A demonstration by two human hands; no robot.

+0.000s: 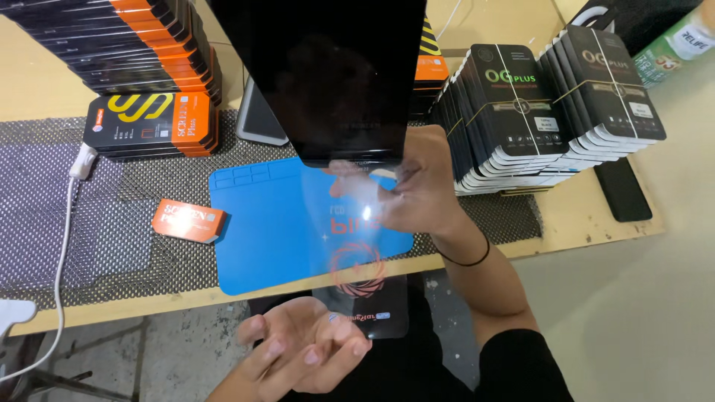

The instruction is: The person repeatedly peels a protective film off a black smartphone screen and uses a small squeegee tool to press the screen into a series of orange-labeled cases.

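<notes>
— Wooden surface (596, 223) fills the upper half of the frame, partly covered by dark mesh matting (112, 238). What lies on it?

— At centre, a blue mat (268, 238). Left of it, a small orange box (188, 220) lies flat on the matting. At upper left stand stacks of orange-and-black boxes (153, 123); at upper right, rows of black boxes (536, 112) packed upright. A white cable (63, 246) runs down the left edge, and a flat black strip (622, 190) lies at the right, below the black boxes.

— And the hands?

— The right hand (424, 193), a black band on its wrist, is at centre right, fingers closed on the lower end of a dark tablet (328, 74) that rises to the top of the frame, close to the camera. So that grip is grasping the tablet.

— Anything else there?

— A clear protective film (357, 238) hangs from the tablet's lower edge down over the blue mat and past the surface's front edge; it bears a red round mark, and its bottom end looks dark.

— The left hand?

— The left hand (305, 350) is at lower centre, palm up, fingers loosely curled, grip released. Its fingertips sit just at the film's lower end; whether they touch it I cannot tell.
</notes>
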